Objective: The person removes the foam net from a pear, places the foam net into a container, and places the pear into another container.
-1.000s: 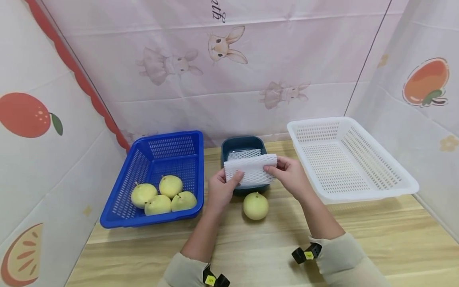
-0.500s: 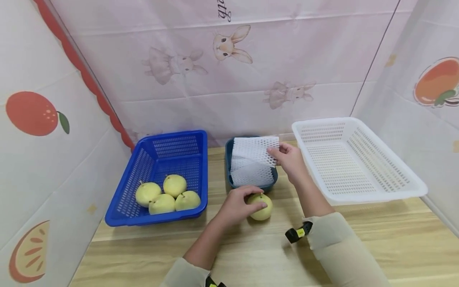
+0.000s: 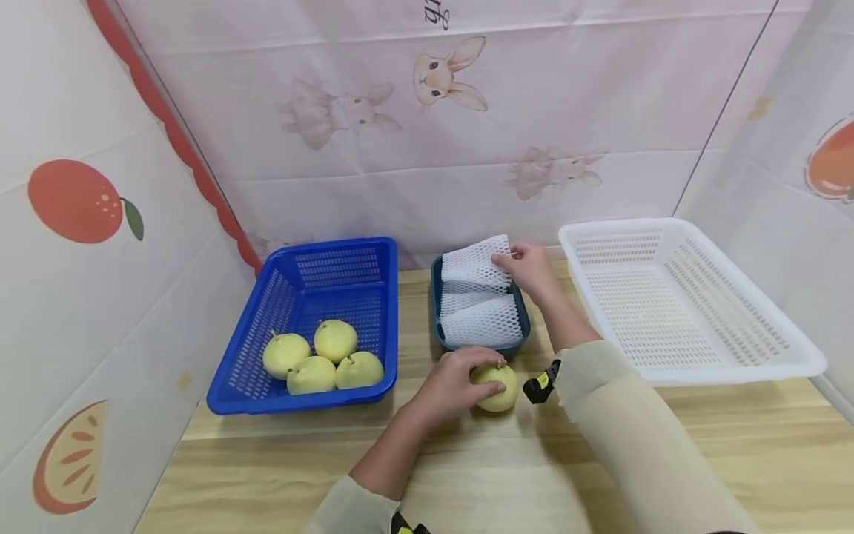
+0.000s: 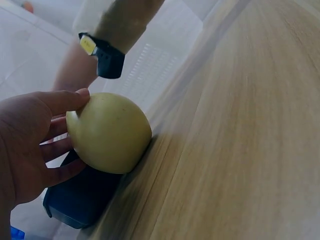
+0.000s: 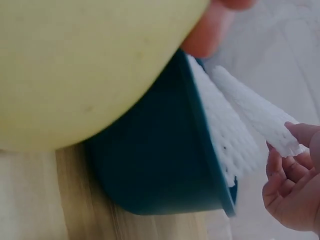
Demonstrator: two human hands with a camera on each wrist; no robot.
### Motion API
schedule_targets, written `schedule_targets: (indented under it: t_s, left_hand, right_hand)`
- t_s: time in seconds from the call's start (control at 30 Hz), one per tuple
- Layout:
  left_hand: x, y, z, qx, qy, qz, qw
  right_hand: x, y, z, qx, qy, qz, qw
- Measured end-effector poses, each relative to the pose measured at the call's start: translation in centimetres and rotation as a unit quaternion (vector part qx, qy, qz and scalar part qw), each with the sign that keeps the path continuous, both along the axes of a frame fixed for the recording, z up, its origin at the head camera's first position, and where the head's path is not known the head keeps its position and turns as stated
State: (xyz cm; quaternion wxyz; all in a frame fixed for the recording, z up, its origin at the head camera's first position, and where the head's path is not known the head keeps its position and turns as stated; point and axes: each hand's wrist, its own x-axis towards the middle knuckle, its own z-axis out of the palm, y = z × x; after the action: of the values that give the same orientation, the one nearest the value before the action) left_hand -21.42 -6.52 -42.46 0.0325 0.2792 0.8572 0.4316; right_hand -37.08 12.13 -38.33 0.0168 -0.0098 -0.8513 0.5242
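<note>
My left hand [image 3: 454, 389] curls its thumb and fingers round the side of a yellow-green pear [image 3: 499, 387] on the wooden table. In the left wrist view, the thumb lies on top of the pear [image 4: 110, 132]. With thumb and fingers, my right hand [image 3: 531, 271] pinches the right end of a white foam net sleeve [image 3: 475, 263]. That sleeve is above the back of a dark teal box [image 3: 435, 297], apart from the other sleeves. More foam net sleeves [image 3: 483, 321] lie in the box. In the right wrist view, the pear [image 5: 90, 65] hides part of the box.
A blue basket [image 3: 394, 334] with several pears [image 3: 312, 374] stands left of the box. To the right is a white basket [image 3: 687, 311]. Printed cloth walls [image 3: 434, 185] close off the back and both sides of the table [image 3: 467, 475].
My left hand has let go of the sleeve and moved down to take hold of the pear. My right hand, still pinching the sleeve, has moved back over the box.
</note>
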Motion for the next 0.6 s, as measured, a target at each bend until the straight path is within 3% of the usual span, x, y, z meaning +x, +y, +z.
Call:
schedule_targets:
  t_s: [0.37,0.6]
  left_hand:
    - [0.1,0.4,0.0,0.001,0.01,-0.008,0.9999]
    - [0.0,0.1,-0.1,0.0,0.0,-0.003,1.0]
  right_hand:
    - [-1.5,-0.3,-2.1,0.136,0.039,0.026,0.9896]
    - [-1.3,-0.1,-1.8,0.146,0.0,0.055,0.9877]
